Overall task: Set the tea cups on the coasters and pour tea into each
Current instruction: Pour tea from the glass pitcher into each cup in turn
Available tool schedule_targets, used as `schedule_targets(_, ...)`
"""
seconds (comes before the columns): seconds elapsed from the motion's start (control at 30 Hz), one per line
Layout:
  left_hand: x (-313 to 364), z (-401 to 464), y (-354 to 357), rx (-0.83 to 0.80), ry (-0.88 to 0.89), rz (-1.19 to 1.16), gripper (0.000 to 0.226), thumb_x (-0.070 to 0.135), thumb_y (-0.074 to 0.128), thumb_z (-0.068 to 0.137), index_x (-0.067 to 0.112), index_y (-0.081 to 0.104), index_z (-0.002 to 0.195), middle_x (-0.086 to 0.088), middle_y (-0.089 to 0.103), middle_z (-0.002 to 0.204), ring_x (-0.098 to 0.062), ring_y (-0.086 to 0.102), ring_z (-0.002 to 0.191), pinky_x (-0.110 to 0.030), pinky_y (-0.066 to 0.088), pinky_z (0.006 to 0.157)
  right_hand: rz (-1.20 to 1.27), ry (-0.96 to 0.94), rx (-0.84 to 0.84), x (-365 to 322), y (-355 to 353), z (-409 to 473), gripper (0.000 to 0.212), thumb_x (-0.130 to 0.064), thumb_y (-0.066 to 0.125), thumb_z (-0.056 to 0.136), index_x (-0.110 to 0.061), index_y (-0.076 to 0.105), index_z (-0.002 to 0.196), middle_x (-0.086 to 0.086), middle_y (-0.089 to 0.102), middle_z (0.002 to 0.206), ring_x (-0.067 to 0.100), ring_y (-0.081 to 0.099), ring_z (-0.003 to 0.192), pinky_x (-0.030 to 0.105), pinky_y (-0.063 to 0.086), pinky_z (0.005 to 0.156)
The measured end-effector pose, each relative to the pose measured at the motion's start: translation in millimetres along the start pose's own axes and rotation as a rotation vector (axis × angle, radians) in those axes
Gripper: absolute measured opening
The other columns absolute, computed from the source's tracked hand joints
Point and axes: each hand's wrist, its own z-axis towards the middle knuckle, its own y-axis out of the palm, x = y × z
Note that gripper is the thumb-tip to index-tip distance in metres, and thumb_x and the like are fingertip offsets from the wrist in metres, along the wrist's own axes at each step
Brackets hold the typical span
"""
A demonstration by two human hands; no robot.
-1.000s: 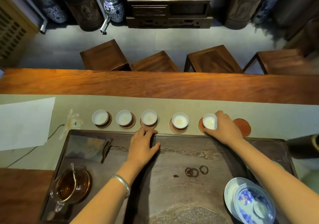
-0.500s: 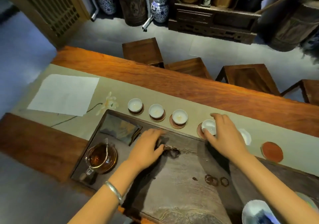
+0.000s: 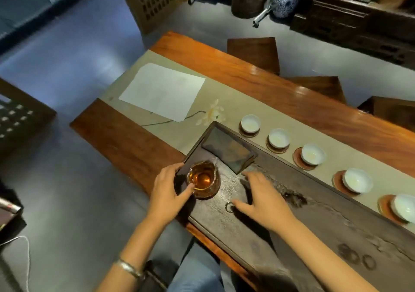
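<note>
Several white tea cups stand in a row on round brown coasters along the beige runner, from the far cup (image 3: 250,123) through the middle cup (image 3: 312,154) to the nearest cup (image 3: 404,207) at the right edge. A glass pitcher (image 3: 203,179) of amber tea sits at the left end of the dark wooden tea tray (image 3: 258,235). My left hand (image 3: 167,190) wraps the pitcher's left side, thumb and fingers touching the glass. Just right of the pitcher, my right hand (image 3: 261,198) lies over the tray with fingers spread and holds nothing.
A white paper sheet (image 3: 161,90) and a pale flower (image 3: 212,113) lie on the runner left of the cups. A dark rectangular pad (image 3: 229,154) sits in the tray's far corner. Wooden stools (image 3: 252,53) stand beyond the table. The table's left end drops to the floor.
My view has swung left. My left hand moved from the tray's middle to the pitcher and closed on it. My right hand left the cups and came down over the tray.
</note>
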Motion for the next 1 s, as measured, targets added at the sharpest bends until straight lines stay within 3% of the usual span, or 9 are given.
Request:
schedule_targets(0.13, -23.3, -0.6, 3.3, -0.103, -0.027, -0.087, 0.056, 0.044, 0.074, 0.078, 0.026, 0.053, 0.127, 0.015, 0.049, 0.121, -0.005, 0.05, 0.114, -0.023, 0.04, 0.094, 0.05, 0.003, -0.028, -26.1, 20.3, 17.1, 0.091, -0.059, 0.068, 0.082, -0.017, 0.026, 0.152, 0.004, 0.04, 0.15, 0.019, 0.043, 0.136, 0.033, 0.044, 0.106)
schedule_targets(0.2, -29.0, 0.4, 2.5, -0.171, -0.02, -0.14, 0.04, 0.056, 0.068, 0.075, 0.046, 0.049, 0.109, 0.022, 0.054, 0.113, 0.003, 0.055, 0.106, -0.018, 0.045, 0.088, 0.097, 0.018, 0.005, -34.9, 27.0, 25.3, 0.096, -0.059, 0.073, 0.077, -0.02, 0.027, 0.152, 0.003, 0.041, 0.148, 0.018, 0.045, 0.134, 0.032, 0.044, 0.106)
schedule_targets(0.27, -34.6, 3.4, 2.9, -0.22, -0.002, -0.157, 0.03, 0.065, 0.062, 0.073, 0.055, 0.045, 0.095, 0.023, 0.057, 0.105, 0.005, 0.057, 0.101, -0.015, 0.046, 0.08, 0.128, 0.031, 0.046, -40.5, 33.8, 32.6, 0.1, -0.059, 0.076, 0.074, -0.022, 0.026, 0.152, 0.001, 0.042, 0.147, 0.017, 0.044, 0.134, 0.028, 0.04, 0.106)
schedule_targets(0.47, -45.5, 10.5, 3.2, -0.361, 0.077, -0.202, 0.017, 0.059, 0.052, 0.084, 0.043, 0.046, 0.08, 0.014, 0.059, 0.084, 0.002, 0.057, 0.084, -0.008, 0.041, 0.068, 0.199, 0.067, 0.111, -55.6, 55.7, 47.7, 0.102, -0.058, 0.082, 0.069, -0.019, 0.032, 0.149, 0.0, 0.046, 0.143, 0.012, 0.042, 0.134, 0.019, 0.033, 0.106)
schedule_targets(0.57, -44.7, 8.5, 2.8, -0.431, 0.121, -0.258, 0.017, 0.052, 0.047, 0.091, 0.037, 0.044, 0.083, 0.014, 0.059, 0.081, 0.004, 0.057, 0.079, -0.01, 0.039, 0.064, 0.243, 0.088, 0.161, -61.5, 62.7, 50.1, 0.1, -0.062, 0.082, 0.067, -0.02, 0.037, 0.146, 0.0, 0.049, 0.14, 0.012, 0.043, 0.132, 0.027, 0.039, 0.108)
schedule_targets(0.7, -43.8, 7.9, -1.2, -0.499, 0.131, -0.364, 0.01, 0.041, 0.051, 0.093, 0.035, 0.047, 0.087, 0.016, 0.058, 0.082, 0.0, 0.058, 0.083, -0.014, 0.046, 0.072, 0.253, 0.118, 0.165, -65.4, 65.6, 53.1, 0.099, -0.066, 0.08, 0.065, -0.02, 0.041, 0.143, -0.003, 0.051, 0.136, 0.012, 0.047, 0.129, 0.037, 0.043, 0.107)
schedule_targets(0.87, -47.1, 14.7, -9.0, -0.624, 0.123, -0.4, 0.007, 0.04, 0.058, 0.088, 0.04, 0.054, 0.093, 0.021, 0.061, 0.088, 0.002, 0.059, 0.085, -0.009, 0.043, 0.073, 0.233, 0.116, 0.177, -63.6, 68.3, 51.6, 0.104, -0.065, 0.079, 0.065, -0.017, 0.037, 0.147, -0.001, 0.047, 0.142, 0.014, 0.041, 0.133, 0.033, 0.036, 0.112)
schedule_targets(1.0, -49.4, 12.8, -6.5, -0.633, 0.143, -0.384, 0.014, 0.042, 0.056, 0.088, 0.04, 0.06, 0.102, 0.013, 0.063, 0.102, -0.008, 0.059, 0.101, -0.022, 0.049, 0.087, 0.264, 0.114, 0.18, -60.6, 70.2, 51.7, 0.102, -0.07, 0.075, 0.064, -0.019, 0.041, 0.145, -0.001, 0.05, 0.14, 0.013, 0.044, 0.132, 0.028, 0.036, 0.109)
